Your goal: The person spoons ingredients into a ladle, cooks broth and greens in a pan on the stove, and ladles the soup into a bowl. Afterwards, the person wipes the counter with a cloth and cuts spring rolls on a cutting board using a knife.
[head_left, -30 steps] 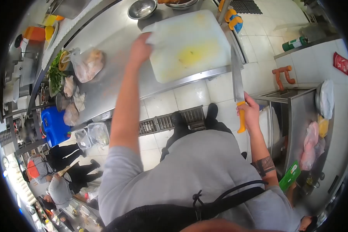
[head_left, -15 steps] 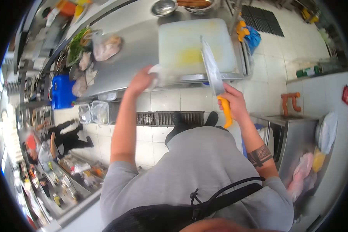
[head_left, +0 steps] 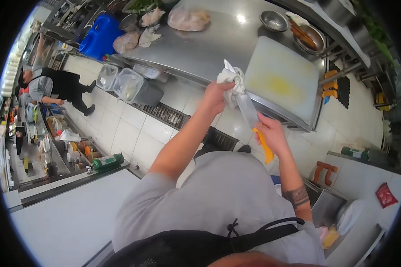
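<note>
My right hand (head_left: 273, 135) is wrapped round the yellow handle of a large kitchen knife (head_left: 248, 111), its blade pointing up and away from me. A crumpled white cloth (head_left: 232, 84) is pinched in my left hand (head_left: 217, 97) and folded around the blade near its tip. The tip sticks out past the cloth. Beyond the knife, to the right, lies a white cutting board (head_left: 278, 73) with a yellow stain, at the edge of the steel counter (head_left: 218, 42).
A bagged piece of raw meat (head_left: 189, 18), a blue jerrycan (head_left: 101, 36) and a metal bowl (head_left: 274, 21) stand on or by the counter. A bin (head_left: 138, 87) sits below. Another person (head_left: 60, 86) is at the left. A drain grate (head_left: 165, 116) crosses the floor.
My left hand has moved with the cloth from the counter edge onto the knife blade. The view has turned, so the board now appears further right. The other person appears more upright.
</note>
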Demonstrator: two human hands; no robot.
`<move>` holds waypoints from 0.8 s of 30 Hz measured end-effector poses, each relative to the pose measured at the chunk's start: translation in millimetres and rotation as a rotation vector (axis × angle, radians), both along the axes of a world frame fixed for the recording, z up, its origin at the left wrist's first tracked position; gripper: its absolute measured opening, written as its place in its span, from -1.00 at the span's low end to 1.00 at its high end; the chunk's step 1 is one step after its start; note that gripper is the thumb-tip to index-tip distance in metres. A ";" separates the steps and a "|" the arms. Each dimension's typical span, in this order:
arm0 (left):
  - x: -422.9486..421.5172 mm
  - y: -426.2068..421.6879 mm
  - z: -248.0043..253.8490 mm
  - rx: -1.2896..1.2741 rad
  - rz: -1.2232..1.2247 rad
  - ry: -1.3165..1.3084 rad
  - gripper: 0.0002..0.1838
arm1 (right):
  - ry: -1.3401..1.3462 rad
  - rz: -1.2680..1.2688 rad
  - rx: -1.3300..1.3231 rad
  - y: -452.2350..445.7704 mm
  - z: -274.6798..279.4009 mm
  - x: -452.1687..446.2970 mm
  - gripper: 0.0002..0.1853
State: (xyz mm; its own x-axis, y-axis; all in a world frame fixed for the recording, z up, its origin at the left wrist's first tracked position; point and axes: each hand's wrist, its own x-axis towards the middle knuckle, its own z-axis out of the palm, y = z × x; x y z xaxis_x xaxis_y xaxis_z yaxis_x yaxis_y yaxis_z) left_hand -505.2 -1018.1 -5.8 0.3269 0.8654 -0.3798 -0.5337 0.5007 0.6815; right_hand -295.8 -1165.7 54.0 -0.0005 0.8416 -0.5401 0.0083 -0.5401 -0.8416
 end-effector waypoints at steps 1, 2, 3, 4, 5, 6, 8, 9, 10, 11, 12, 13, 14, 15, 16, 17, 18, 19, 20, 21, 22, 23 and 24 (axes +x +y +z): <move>-12.2 10.5 -3.4 -0.047 0.084 -0.018 -0.58 | -0.003 0.002 -0.003 -0.9 3.5 -3.2 -0.48; -22.4 22.4 -9.1 -0.096 0.160 -0.037 -0.59 | -0.039 0.034 -0.026 -3.1 7.7 -5.0 -0.49; -42.7 39.9 -15.8 -0.013 0.235 -0.126 -0.59 | -0.075 0.062 -0.054 -8.0 10.8 -6.5 -0.49; -70.8 65.4 -24.9 0.067 0.309 -0.216 -0.60 | -0.081 0.049 -0.064 -15.4 12.9 -5.7 -0.49; -103.1 101.0 -31.6 0.132 0.311 -0.211 -0.60 | -0.138 0.056 -0.087 -21.5 14.6 -3.7 -0.49; -134.3 136.5 -24.1 0.106 0.332 -0.051 -0.56 | -0.199 0.062 -0.114 -26.9 14.9 -1.9 -0.49; -203.7 191.3 -23.1 -0.186 0.323 0.107 -0.43 | -0.181 -0.054 -0.158 -43.2 9.7 -0.3 -0.49; -248.4 212.2 -65.6 -0.035 0.424 0.288 -0.43 | -0.156 -0.154 -0.183 -48.6 6.8 0.3 -0.49; -291.7 232.3 -105.9 0.100 0.531 0.517 -0.43 | -0.169 -0.166 -0.201 -52.4 2.4 0.9 -0.49; -332.9 251.3 -143.5 0.198 0.643 0.754 -0.43 | -0.212 -0.201 -0.179 -56.2 -3.3 1.9 -0.50; -353.9 249.0 -159.9 0.395 0.855 1.387 -0.57 | -0.262 -0.241 -0.175 -67.9 -3.0 3.5 -0.50; -334.3 224.1 -148.3 0.346 1.021 1.130 -0.65 | -0.283 -0.261 -0.217 -75.0 1.8 0.0 -0.50; -312.0 196.8 -132.3 0.319 1.198 0.863 -0.70 | -0.237 -0.367 -0.210 -68.0 3.9 -5.4 -0.54; -329.0 188.5 -191.7 0.216 1.064 1.010 -0.71 | -0.194 -0.468 -0.204 -65.9 6.0 -6.6 -0.57; -346.2 180.5 -250.6 0.123 0.909 1.164 -0.69 | -0.217 -0.473 -0.228 -68.0 5.2 -0.1 -0.57; -361.7 172.2 -305.5 0.049 0.744 1.308 -0.66 | -0.268 -0.459 -0.243 -68.4 0.9 9.6 -0.63; -326.7 140.1 -311.8 0.069 0.414 1.599 -0.63 | -0.315 -0.444 -0.259 -69.6 -2.5 18.4 -0.69; -289.4 106.5 -315.2 0.151 0.098 1.869 -0.58 | -0.341 -0.463 -0.217 -69.4 -4.9 26.3 -0.75; -243.8 81.8 -332.5 0.102 0.301 1.700 -0.62 | -0.359 -0.461 -0.225 -69.7 -5.0 34.8 -0.75; -193.2 60.5 -325.4 0.054 0.266 1.637 -0.73 | -0.406 -0.491 -0.199 -67.1 -6.2 44.1 -0.73; -160.8 43.5 -351.8 0.054 0.143 1.296 -0.83 | -0.454 -0.517 -0.165 -62.3 -9.8 54.6 -0.71; -118.8 19.5 -380.8 0.008 0.172 0.876 -0.71 | -0.474 -0.582 -0.130 -63.7 -19.5 64.5 -0.68; -75.6 7.2 -383.9 -0.081 -0.076 0.893 -0.59 | -0.495 -0.578 -0.123 -63.3 -23.4 74.3 -0.68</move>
